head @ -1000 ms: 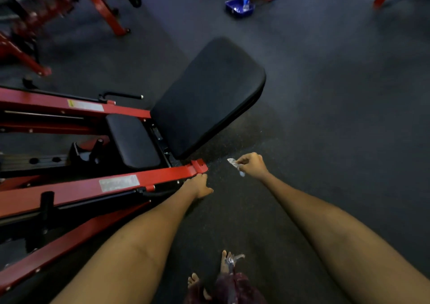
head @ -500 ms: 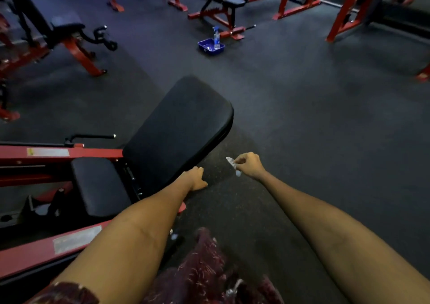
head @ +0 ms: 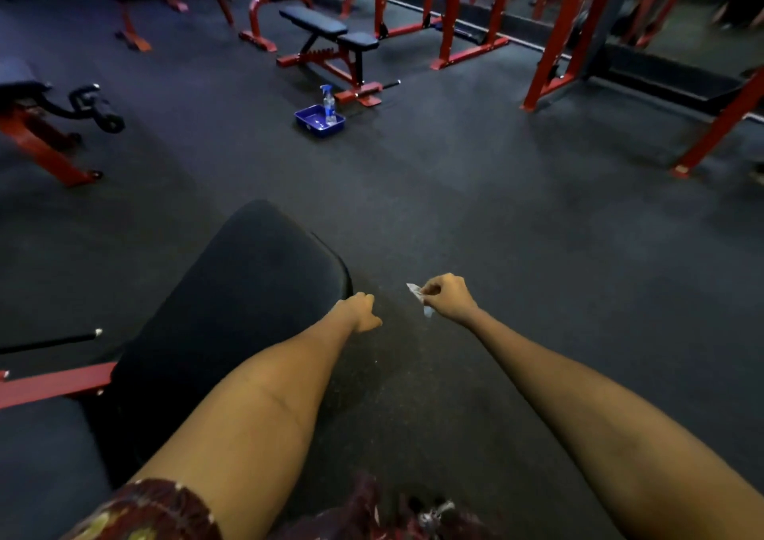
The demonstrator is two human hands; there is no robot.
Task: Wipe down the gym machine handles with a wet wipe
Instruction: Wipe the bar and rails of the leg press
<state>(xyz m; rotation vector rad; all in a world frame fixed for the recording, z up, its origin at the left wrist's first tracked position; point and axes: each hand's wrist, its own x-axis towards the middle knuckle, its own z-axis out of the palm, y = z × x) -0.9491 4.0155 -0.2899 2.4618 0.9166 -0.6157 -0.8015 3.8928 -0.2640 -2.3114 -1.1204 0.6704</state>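
Between handles, wet wipe (head: pixel 418 296) pinched in right hand (head: pixel 448 299).
Left hand (head: pixel 360 311) loosely curled, empty, beside black back pad (head: pixel 231 304); hands apart. Next, probably: reaching the thin black handle (head: pixel 49 342) at left.

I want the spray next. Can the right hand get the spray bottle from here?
Probably not. The spray bottle stands in the blue tray far across open floor; the right hand pinches the wipe. Nothing blocks it.

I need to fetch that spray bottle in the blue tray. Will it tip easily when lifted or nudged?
Probably. The spray bottle is tall and narrow, standing upright in the shallow tray, so a nudge may topple it. It looks like clear plastic, likely light.
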